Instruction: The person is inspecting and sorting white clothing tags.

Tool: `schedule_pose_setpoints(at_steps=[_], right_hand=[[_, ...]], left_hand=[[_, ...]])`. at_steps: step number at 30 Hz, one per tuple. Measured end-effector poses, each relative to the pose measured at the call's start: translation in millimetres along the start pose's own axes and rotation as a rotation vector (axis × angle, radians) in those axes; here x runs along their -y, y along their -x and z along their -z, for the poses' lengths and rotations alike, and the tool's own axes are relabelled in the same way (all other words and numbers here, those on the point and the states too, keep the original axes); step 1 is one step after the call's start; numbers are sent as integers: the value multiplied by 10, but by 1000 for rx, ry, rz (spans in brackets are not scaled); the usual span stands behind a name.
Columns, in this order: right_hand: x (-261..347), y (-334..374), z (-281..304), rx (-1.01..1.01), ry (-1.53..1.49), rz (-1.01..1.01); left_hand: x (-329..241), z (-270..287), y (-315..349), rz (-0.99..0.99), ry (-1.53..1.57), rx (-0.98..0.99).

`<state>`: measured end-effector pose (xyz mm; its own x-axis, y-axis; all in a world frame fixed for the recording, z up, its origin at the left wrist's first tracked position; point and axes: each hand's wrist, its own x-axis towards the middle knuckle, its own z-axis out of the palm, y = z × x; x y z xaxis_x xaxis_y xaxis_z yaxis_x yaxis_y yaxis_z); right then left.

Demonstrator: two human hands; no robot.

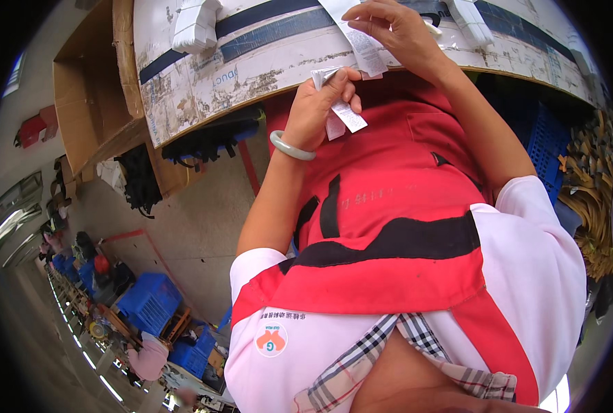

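My left hand (325, 103), with a pale bangle (292, 146) on its wrist, is closed around several small white printed labels (348, 118). Their ends stick out above and below its fingers, in front of the red apron (389, 172). A long white printed label strip (363, 49) lies across the table, its near end at the table's edge beside that hand. Over the strip is my right hand (404, 38), thumb and forefinger a little apart with their tips at its surface. Whether they touch it I cannot tell.
The worn, taped table top (265, 79) holds a white label bundle (196, 26) at left and another white bundle (470, 22) at right. An open cardboard box (93, 96) stands left. A blue crate (546, 148) and brown strips (588, 199) are at right.
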<state>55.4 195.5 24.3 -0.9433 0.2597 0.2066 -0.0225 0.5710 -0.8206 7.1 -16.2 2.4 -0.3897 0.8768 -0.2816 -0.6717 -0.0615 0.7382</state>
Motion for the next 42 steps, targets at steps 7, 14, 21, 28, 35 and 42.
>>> schedule_pose_setpoints(at_steps=[7, 14, 21, 28, 35, 42], right_hand=[[-280, -218, -158, -220, 145, 422], [-99, -168, -68, -98, 292, 89], [-172, -215, 81, -246, 369, 109], [-241, -131, 84, -205, 485, 77], [-154, 147, 426, -338, 569, 18], [-620, 325, 498, -328, 616, 65]], left_hand=[[39, -3, -89, -52, -109, -64], [-112, -25, -149, -183, -196, -314], [-391, 216, -685, -394, -1030, -472], [-602, -16, -1137, -366, -1636, -385], [-438, 199, -906, -337, -1547, -369], [-290, 97, -620, -358, -1109, -342]])
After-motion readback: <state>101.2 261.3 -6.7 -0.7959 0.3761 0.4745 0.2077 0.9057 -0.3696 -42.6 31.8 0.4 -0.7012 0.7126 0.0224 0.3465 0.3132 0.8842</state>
